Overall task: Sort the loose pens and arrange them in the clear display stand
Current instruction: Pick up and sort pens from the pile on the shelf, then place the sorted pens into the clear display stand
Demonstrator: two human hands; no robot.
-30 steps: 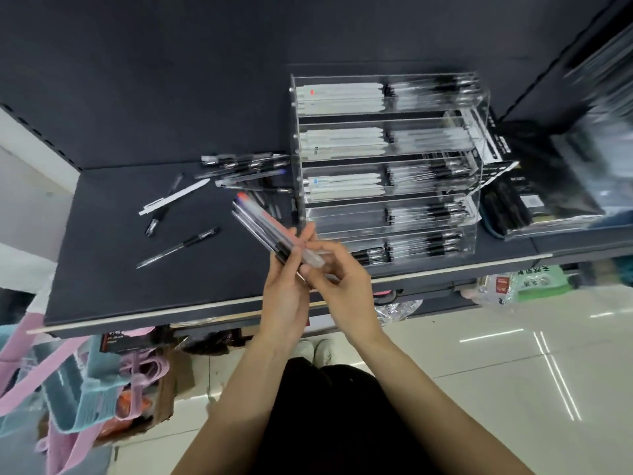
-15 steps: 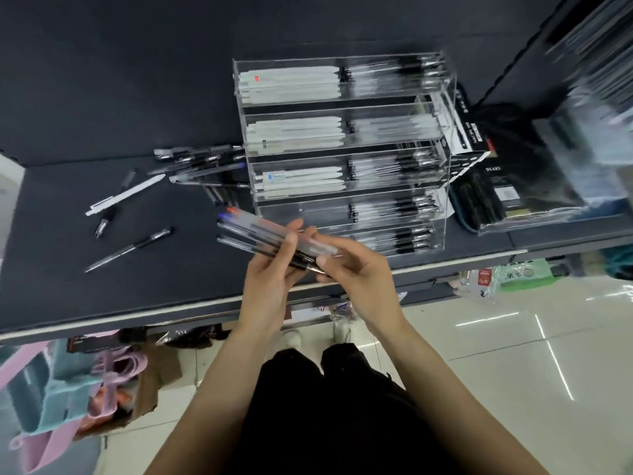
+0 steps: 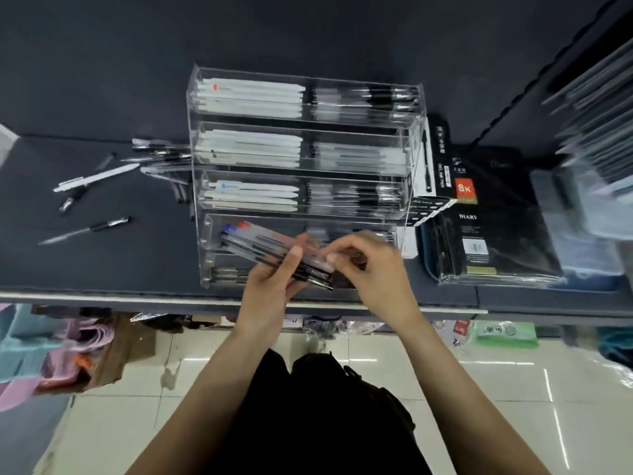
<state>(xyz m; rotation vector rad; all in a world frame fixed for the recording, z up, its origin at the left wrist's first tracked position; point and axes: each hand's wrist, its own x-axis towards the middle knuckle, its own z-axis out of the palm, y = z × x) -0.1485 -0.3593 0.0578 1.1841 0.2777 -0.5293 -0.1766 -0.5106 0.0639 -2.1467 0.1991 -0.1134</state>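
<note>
Glossy pale floor tiles [image 3: 479, 423] lay below me, and a dark grey shelf [image 3: 102, 269] with a pale front edge ran across at hand height. My left hand [image 3: 270, 289] held a fanned bundle of clear-barrelled pens [image 3: 270, 248], fingers curled under it and thumb pressed across the top; the bundle slanted up to the left, one red end cap and one blue showing at its far end. My right hand [image 3: 373, 272] met the bundle's near end, its fingers bent and narrow, fingertips pinching at the pens there, though blur hid exactly which one. Just beyond both hands stood the clear acrylic tiered display stand [image 3: 411, 132], its upper tiers filled with white pens on the left and black-gripped clear ones on the right. Left of the stand, loose pens [image 3: 161, 156] lay heaped against its side, with a white pen [image 3: 96, 178] and a black-gripped pen [image 3: 85, 229] lying apart on the shelf. To the right rested a black wrapped diary pack [image 3: 496, 234].
</note>
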